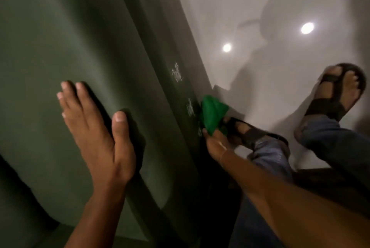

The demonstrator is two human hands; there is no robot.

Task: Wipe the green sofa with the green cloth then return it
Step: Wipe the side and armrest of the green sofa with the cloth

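The right hand (215, 143) pinches the green cloth (212, 114), soft, light and best held bunched, against the green sofa (60, 37) front while the left hand (96, 127) rests flat and open.

No readable text, labels, brands or numbers anywhere I look. Only marks: whitish scuffed patches on the front face of the green sofa (60, 37), near the cloth; they're not letters. My sandal straps show no logo I can make out.
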